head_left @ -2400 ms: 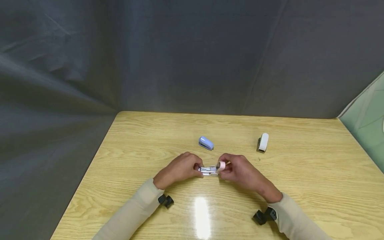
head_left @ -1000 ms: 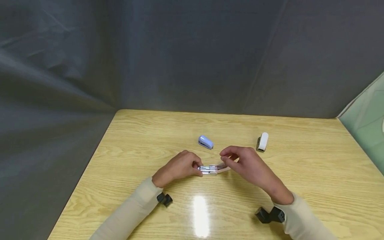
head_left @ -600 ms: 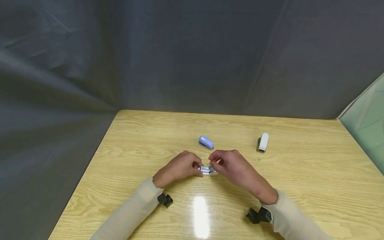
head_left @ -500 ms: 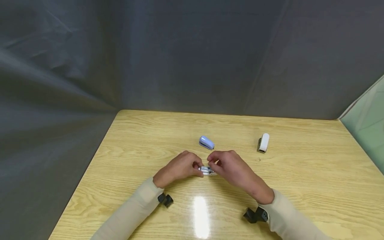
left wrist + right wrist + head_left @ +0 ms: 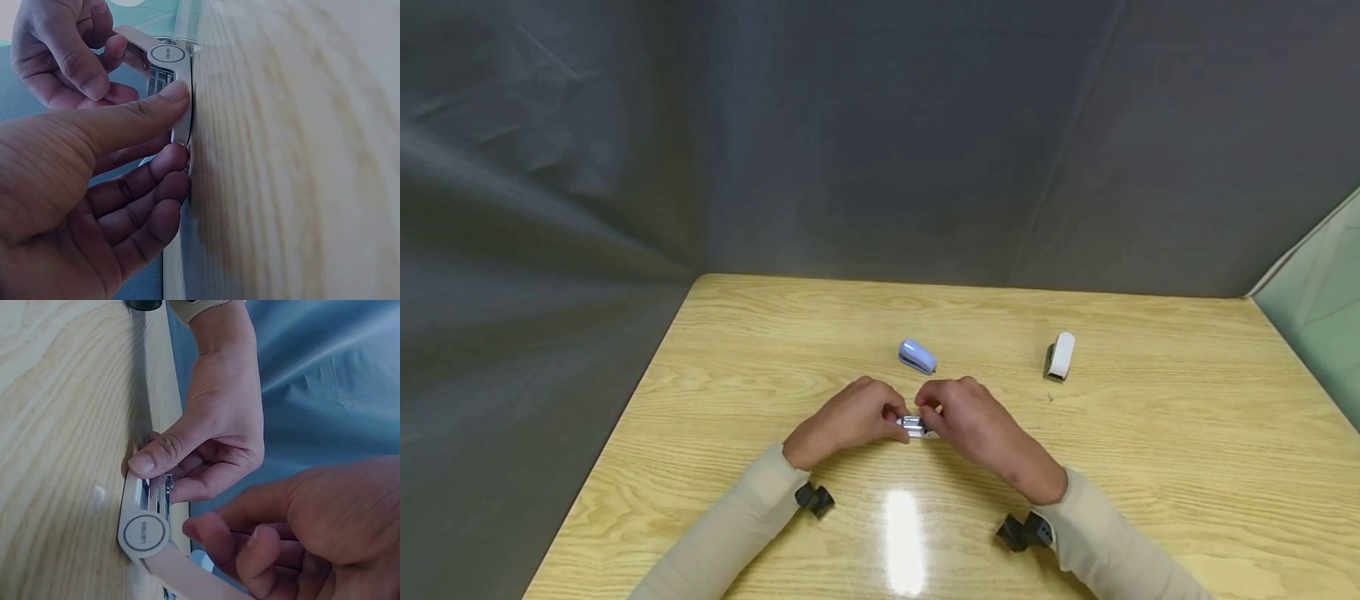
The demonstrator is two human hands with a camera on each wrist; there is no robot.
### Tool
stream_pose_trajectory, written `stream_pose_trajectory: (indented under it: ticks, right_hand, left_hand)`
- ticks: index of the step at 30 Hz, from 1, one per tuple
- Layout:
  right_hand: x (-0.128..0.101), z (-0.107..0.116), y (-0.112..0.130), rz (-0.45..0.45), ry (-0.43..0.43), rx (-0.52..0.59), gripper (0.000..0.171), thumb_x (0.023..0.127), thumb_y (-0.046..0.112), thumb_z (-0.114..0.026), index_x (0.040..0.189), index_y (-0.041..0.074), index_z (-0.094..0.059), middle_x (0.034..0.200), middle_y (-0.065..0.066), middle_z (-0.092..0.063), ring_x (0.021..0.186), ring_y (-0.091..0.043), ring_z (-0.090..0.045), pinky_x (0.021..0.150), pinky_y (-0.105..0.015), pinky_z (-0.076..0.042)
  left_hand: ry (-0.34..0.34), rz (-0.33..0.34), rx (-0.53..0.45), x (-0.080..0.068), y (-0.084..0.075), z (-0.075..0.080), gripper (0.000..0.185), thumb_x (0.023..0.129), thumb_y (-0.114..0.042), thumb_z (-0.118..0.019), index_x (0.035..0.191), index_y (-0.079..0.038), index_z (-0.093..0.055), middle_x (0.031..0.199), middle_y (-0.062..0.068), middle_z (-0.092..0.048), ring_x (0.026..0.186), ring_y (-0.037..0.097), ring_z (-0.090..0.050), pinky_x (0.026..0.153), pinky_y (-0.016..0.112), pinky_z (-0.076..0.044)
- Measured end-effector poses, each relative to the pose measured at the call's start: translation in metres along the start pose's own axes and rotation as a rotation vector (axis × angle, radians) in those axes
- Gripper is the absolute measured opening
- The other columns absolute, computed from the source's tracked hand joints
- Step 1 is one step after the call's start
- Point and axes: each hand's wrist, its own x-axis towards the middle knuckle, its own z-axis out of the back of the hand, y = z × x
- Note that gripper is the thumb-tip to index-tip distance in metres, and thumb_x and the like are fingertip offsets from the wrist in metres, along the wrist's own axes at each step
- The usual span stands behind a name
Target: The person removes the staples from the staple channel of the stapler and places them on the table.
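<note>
A small white stapler (image 5: pixel 916 427) stands on the table with its pale pink top arm (image 5: pixel 194 573) swung back and its metal staple rail (image 5: pixel 159 494) exposed. My left hand (image 5: pixel 850 421) grips the base at its front end, thumb on one side and fingers on the other. Above the hinge end my right hand (image 5: pixel 981 429) hovers with loosely curled fingers. In the right wrist view its fingertips are apart beside the stapler, and I see nothing between them. From the head view the right hand hides the swung-back arm.
Behind the hands lies a blue mini stapler (image 5: pixel 917 357). Farther right is a white stapler (image 5: pixel 1060 357). A dark curtain (image 5: pixel 880 150) hangs beyond the far edge of the wooden table (image 5: pixel 775 333).
My right hand has let go of the stapler's top arm, lifted, then moved left over the stapler. The arm has folded further back. My left hand keeps its grip on the base.
</note>
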Motion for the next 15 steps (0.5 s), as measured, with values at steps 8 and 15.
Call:
stream_pose_trajectory:
  ticks: [8, 15]
  right_hand:
    - [0.0021, -0.0019, 0.0012, 0.024, 0.004, -0.018, 0.01, 0.094, -0.001, -0.068, 0.091, 0.004, -0.076, 0.077, 0.005, -0.067, 0.061, -0.004, -0.051, 0.057, -0.024, -0.046]
    - [0.0012, -0.0087, 0.0026, 0.053, 0.004, -0.062, 0.009, 0.092, -0.002, -0.073, 0.085, 0.003, -0.073, 0.076, 0.003, -0.067, 0.063, -0.005, -0.054, 0.057, -0.023, -0.047]
  left_hand:
    - [0.005, -0.015, 0.009, 0.0003, 0.0006, 0.0014, 0.021, 0.085, -0.02, -0.087, 0.075, -0.018, -0.069, 0.063, -0.012, -0.055, 0.059, 0.002, -0.044, 0.059, 0.022, -0.037]
    - [0.005, -0.009, 0.001, 0.0002, 0.0006, 0.0003, 0.02, 0.084, -0.021, -0.088, 0.077, -0.019, -0.07, 0.063, -0.013, -0.052, 0.06, 0.002, -0.043, 0.06, 0.023, -0.037]
